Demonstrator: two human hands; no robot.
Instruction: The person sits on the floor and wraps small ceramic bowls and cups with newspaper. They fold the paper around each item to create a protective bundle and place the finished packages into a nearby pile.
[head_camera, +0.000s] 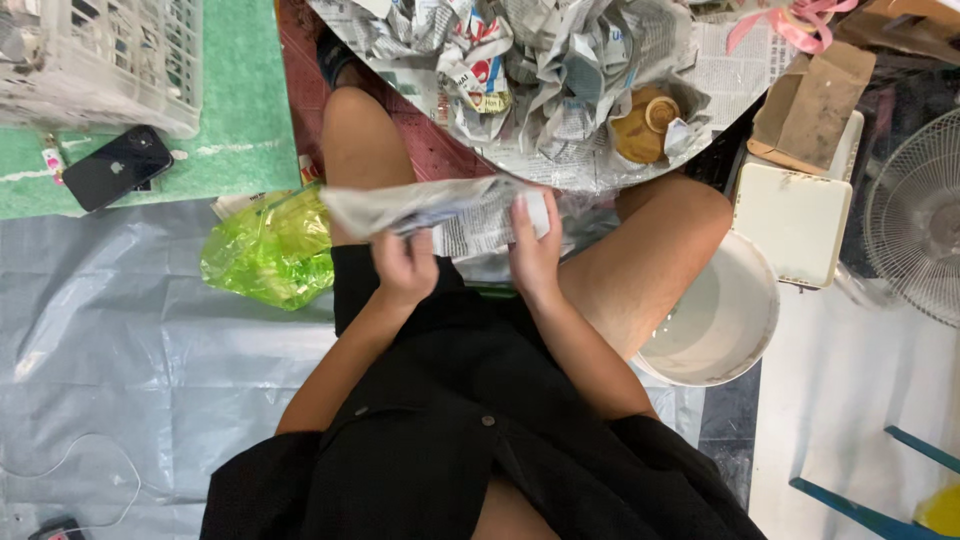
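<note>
I sit with my knees apart and hold a folded sheet of newspaper (430, 207) in front of me. My left hand (404, 266) grips its lower middle edge. My right hand (533, 248) holds its right end, fingers up along the paper. Just beyond the sheet lies a round surface (590, 175) covered with newspaper and heaped with crumpled newspaper pieces (520, 60). A small brown clay pot (645, 125) sits among them, partly wrapped.
A green plastic bag (268, 255) lies by my left knee on grey sheeting (120, 330). A black phone (117, 167) and a white basket (100, 60) are at far left. A white bucket (720, 320), a white lid (793, 222), cardboard (815, 105) and a fan (915, 215) stand right.
</note>
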